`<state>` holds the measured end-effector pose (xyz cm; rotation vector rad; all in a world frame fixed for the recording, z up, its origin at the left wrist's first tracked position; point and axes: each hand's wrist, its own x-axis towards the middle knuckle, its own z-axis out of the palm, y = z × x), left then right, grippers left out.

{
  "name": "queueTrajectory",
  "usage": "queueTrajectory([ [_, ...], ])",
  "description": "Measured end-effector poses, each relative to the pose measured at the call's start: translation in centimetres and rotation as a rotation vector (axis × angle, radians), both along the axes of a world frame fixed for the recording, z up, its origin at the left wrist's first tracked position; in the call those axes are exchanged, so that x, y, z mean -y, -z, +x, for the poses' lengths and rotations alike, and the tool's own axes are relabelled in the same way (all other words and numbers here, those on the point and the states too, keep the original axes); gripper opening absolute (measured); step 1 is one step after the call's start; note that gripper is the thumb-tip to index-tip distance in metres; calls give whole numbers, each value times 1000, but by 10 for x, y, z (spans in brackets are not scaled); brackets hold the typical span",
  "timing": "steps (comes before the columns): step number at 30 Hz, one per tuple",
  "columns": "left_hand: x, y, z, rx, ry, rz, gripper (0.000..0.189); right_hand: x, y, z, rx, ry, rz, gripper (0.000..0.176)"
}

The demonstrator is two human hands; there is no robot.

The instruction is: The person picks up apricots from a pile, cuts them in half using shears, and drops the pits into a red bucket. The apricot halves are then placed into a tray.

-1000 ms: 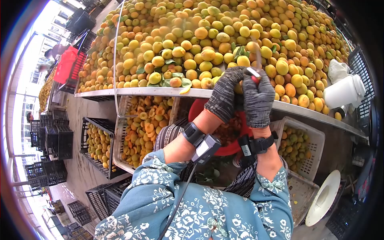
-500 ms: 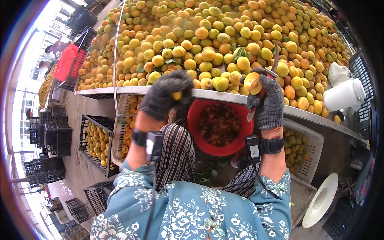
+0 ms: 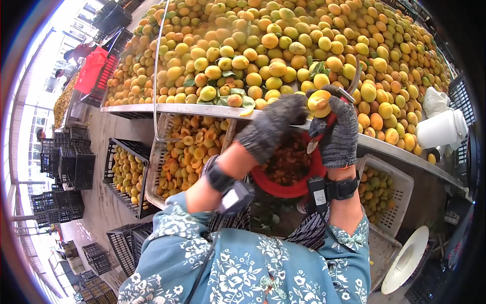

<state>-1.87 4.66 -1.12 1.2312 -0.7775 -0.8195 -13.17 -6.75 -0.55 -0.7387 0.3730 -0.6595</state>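
Note:
My right hand (image 3: 341, 134), in a grey knit glove, is closed on a curved knife (image 3: 356, 76) with a red handle. Its fingers also hold an apricot (image 3: 319, 104), the yellow cut face showing. Reaching across to that apricot, my gloved left hand (image 3: 273, 124) is smeared by motion, its fingertips right at the fruit's left side. Under both hands a red bucket (image 3: 286, 190) contains brown pits, partly hidden by my left hand. A yellow piece of apricot (image 3: 247, 110) shows at the table's metal edge (image 3: 202, 108).
Whole apricots (image 3: 283, 50) are heaped over the table. Below its edge, a pale crate (image 3: 152, 177) holds cut halves; a black crate (image 3: 147, 157) and another pale crate (image 3: 402, 202) hold fruit. A white bucket (image 3: 440, 129) lies at the right, and a metal bar (image 3: 156, 76) rises at the left.
My left hand has moved right, from over the table edge to the apricot in my right hand. The yellow piece it held is out of it. My right hand keeps its hold.

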Motion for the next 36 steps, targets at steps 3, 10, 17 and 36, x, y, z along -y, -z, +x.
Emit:
queueTrajectory([
  [3,32,4,-21,354,-90,-70,29,-3,5,7,-26,139,-23,29],
  [10,45,22,-16,-915,13,39,24,16,-12,-11,-186,272,-205,23],
  [17,65,85,-25,-250,-180,-9,39,31,-22,-31,92,244,-119,26],
  [36,43,15,-55,-558,166,259,35,18,-32,-21,40,436,-528,21],
])
